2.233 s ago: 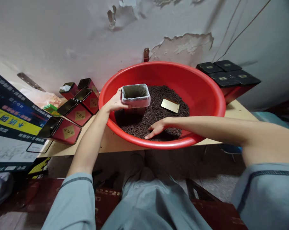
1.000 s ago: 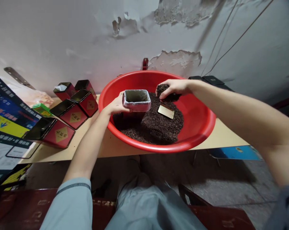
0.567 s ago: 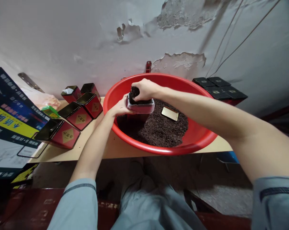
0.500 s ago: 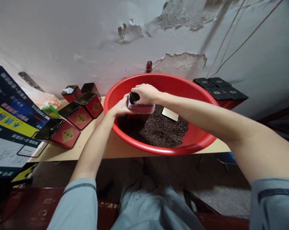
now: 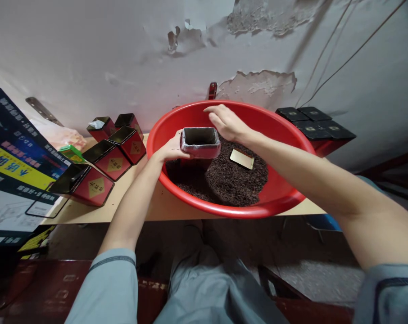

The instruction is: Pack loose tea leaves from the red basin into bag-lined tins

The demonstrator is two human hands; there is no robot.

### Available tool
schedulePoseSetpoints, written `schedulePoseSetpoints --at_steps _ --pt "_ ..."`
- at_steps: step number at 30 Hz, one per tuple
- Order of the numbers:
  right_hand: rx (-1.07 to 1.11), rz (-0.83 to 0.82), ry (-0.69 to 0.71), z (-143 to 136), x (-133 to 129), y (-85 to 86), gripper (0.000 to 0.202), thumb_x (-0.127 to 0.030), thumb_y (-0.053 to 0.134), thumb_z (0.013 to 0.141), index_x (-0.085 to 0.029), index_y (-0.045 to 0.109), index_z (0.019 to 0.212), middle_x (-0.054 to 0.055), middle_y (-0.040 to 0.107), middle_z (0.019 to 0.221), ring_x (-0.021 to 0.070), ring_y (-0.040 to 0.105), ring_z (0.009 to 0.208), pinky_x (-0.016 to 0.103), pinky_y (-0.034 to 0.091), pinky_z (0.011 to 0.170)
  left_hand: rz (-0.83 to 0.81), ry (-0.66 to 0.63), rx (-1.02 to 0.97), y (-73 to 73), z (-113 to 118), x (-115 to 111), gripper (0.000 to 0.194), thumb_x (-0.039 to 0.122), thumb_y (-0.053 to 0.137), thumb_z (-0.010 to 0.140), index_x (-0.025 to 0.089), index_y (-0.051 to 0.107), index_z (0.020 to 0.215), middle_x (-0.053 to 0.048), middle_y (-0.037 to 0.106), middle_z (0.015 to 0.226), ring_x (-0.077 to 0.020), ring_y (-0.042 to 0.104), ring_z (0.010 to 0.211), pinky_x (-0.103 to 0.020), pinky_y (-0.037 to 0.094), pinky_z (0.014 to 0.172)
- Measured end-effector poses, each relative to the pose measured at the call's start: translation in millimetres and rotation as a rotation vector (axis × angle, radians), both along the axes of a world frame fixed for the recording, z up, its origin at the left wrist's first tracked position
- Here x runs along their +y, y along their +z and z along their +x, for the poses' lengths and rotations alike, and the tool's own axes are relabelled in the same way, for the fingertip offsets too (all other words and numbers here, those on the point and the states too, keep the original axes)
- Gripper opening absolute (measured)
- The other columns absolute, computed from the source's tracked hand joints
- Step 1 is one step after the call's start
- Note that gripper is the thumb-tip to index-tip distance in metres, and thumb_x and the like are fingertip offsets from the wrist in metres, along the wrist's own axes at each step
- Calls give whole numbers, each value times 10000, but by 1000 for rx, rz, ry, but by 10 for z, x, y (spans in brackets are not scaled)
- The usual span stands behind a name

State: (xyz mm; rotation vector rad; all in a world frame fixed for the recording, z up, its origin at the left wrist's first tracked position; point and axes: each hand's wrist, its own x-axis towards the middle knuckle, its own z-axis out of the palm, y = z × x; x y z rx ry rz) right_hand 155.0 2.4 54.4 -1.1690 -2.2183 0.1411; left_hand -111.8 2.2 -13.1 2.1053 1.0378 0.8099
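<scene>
My left hand (image 5: 174, 147) grips a red rectangular tin (image 5: 204, 152) by its left side, over the left part of a large red basin (image 5: 177, 193). The tin's mouth faces me, with a crumpled clear lining round its rim and a dark inside. Just right of the tin, my right hand (image 5: 227, 122) hovers empty with its fingers stretched out. Dark, thin dried leaves like loose tea (image 5: 236, 184) cover the basin's floor. On them lies a pale gold rectangular lid (image 5: 242, 159).
Several red and black tins (image 5: 114, 162) stand left on the table (image 5: 156, 207), beside a green packet (image 5: 72, 154) and a large printed box (image 5: 18, 166). More black-lidded tins (image 5: 315, 123) are grouped at the right. A peeling wall (image 5: 123, 58) rises behind.
My right hand has come out of the tin's mouth and moved up and right, its fingers straightening. The tin stays in my left hand, its opening now uncovered.
</scene>
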Motion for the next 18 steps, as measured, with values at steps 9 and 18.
schedulePoseSetpoints --at_steps 9,18 --pt "-677 -615 -100 204 -436 -886 344 -334 514 1054 -153 763 1207 158 780 1178 281 735 1115 346 544 979 -4 11 19 27 2 -25 1290 517 964 527 111 306 1560 -240 525 1531 -437 508 1476 -535 359 1281" --pt "-879 -868 114 22 -726 -1225 752 -666 544 997 -43 729 1376 273 694 1403 400 676 1316 444 527 1092 18 -8 2 -1 -13 -33 1264 512 970 551 135 325 1570 -216 521 1548 -420 496 1489 -538 341 1293"
